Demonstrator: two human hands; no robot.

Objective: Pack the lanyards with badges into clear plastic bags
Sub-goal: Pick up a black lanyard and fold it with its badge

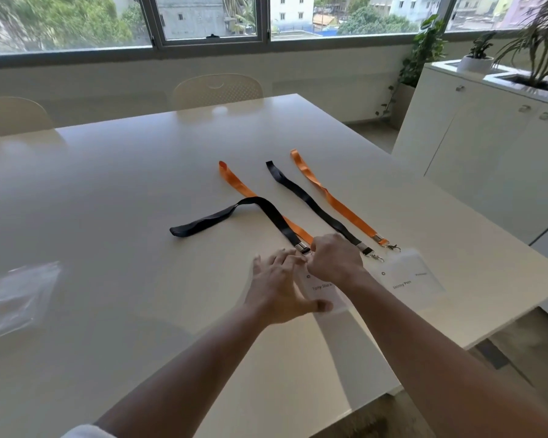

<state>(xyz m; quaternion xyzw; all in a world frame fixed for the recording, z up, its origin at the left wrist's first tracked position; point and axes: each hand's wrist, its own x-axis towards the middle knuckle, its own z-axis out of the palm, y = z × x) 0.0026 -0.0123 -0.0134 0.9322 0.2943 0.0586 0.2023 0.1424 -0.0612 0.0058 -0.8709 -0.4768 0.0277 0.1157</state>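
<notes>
**Hands at the clip, bags far to the left**

On the white desk (140, 184) lie four lanyards, two black and two orange, straps running away from the person. Right hand (334, 259) fingers curl shut around the bent black lanyard (266, 210) clip; left hand (279, 289) fingers spread on its badge (321, 287). A second badge (408, 278) lies right. Clear bags (16, 298) sit well apart, nearer the left hand.

Two bare forearms end in the left hand (280, 289) and right hand (336, 259), without rings or watch; a white sleeve (86, 433) edge shows behind the left hand's forearm.
</notes>
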